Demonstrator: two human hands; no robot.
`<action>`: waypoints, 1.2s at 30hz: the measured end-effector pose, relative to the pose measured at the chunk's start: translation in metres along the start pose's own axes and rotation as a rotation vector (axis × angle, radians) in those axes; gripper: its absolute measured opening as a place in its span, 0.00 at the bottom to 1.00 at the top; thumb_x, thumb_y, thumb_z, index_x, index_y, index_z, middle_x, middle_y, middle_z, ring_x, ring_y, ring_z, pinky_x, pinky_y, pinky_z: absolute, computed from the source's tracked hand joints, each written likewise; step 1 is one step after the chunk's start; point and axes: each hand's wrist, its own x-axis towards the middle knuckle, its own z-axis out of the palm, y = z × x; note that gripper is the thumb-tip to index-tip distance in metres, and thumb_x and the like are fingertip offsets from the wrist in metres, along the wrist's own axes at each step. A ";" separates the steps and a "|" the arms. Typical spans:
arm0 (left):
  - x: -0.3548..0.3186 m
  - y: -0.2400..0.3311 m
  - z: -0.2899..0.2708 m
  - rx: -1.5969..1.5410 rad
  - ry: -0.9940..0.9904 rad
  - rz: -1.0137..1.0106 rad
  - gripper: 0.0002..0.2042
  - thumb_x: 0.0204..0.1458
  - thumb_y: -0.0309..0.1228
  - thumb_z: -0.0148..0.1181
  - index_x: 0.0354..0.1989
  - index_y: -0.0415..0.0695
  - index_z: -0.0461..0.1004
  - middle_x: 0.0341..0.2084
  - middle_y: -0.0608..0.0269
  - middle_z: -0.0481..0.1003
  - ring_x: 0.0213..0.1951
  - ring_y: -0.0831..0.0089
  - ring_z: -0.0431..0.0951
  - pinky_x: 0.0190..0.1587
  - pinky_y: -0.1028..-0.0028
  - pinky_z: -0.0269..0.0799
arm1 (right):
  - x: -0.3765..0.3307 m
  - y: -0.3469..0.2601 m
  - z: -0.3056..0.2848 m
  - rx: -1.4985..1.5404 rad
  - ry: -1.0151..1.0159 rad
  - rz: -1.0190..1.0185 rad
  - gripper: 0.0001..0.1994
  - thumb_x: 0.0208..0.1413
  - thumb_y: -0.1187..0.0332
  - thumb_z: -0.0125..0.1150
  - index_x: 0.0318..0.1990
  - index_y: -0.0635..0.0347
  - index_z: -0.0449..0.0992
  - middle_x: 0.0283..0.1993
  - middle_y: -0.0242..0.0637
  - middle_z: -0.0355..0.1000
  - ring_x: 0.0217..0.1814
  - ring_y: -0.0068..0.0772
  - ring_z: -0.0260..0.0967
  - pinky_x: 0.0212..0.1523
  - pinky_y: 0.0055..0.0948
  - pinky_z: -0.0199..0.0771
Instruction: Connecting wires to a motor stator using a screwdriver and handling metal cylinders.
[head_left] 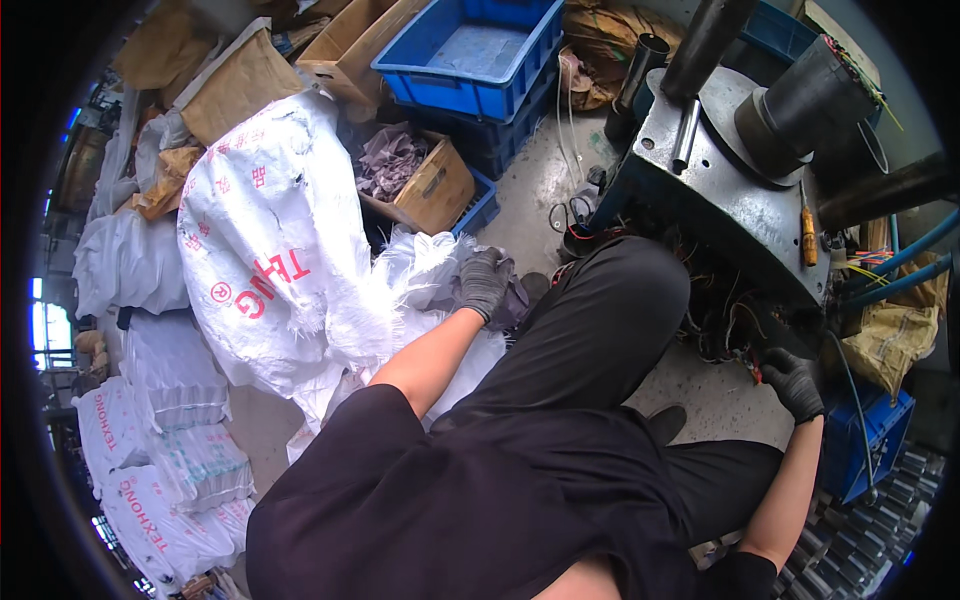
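A seated person in dark clothes leans over their own lap, a grey work glove on each hand. The left hand (482, 284) lies beyond the left forearm, beside the raised knee, its grip closed over a crumpled grey cloth (516, 301). The cloth sits against the frayed edge of a big white woven sack (265, 245). It looks light, limp and hard to damage; a bunched fold in the middle would be the surest hold, since a loose corner would likely just trail.

The right hand (795, 386) is well apart, out to the right, below a heavy metal-topped table (655, 135). Its fingers are bent near a small reddish piece (756, 374) at the end of the loose wires (738, 318); I cannot tell whether they pinch it. The wires look thin and bendy, likely to snag, and best taken singly near an end.

The raised knee (640, 275) stands between the hands and hides part of the wiring. On the table are thick dark cylinders (785, 120) and an orange-handled tool (808, 236). Scissors (566, 214) lie beyond the knee. Further left, more rags (392, 165) fill a wooden box (440, 190), near stacked blue crates (465, 85).
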 end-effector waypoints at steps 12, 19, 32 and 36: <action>0.054 -0.036 -0.012 -0.095 0.147 -0.639 0.17 0.53 0.40 0.64 0.43 0.38 0.81 0.41 0.40 0.81 0.44 0.45 0.82 0.48 0.54 0.75 | -0.005 0.015 -0.004 0.097 -0.031 0.030 0.17 0.58 0.72 0.66 0.54 0.67 0.77 0.43 0.38 0.79 0.44 0.28 0.75 0.49 0.31 0.76; 0.036 -0.117 -0.005 0.071 -0.212 -0.437 0.22 0.55 0.44 0.62 0.49 0.38 0.82 0.51 0.44 0.81 0.52 0.49 0.81 0.57 0.59 0.73 | -0.010 0.003 -0.002 0.047 0.019 0.018 0.18 0.58 0.72 0.65 0.55 0.66 0.77 0.46 0.37 0.79 0.46 0.27 0.75 0.50 0.29 0.76; 0.035 -0.117 -0.004 0.225 -0.594 -0.294 0.23 0.62 0.42 0.58 0.64 0.47 0.74 0.54 0.48 0.79 0.54 0.58 0.79 0.56 0.67 0.72 | -0.011 -0.011 -0.009 0.014 0.043 -0.044 0.16 0.58 0.72 0.65 0.53 0.65 0.77 0.44 0.36 0.78 0.46 0.27 0.74 0.52 0.30 0.75; 0.060 -0.106 -0.019 0.478 -0.449 -0.139 0.21 0.57 0.36 0.60 0.58 0.42 0.78 0.47 0.41 0.81 0.50 0.49 0.81 0.52 0.60 0.75 | -0.006 -0.017 -0.003 0.033 0.007 -0.026 0.16 0.59 0.73 0.65 0.54 0.66 0.77 0.45 0.37 0.78 0.47 0.28 0.74 0.52 0.30 0.75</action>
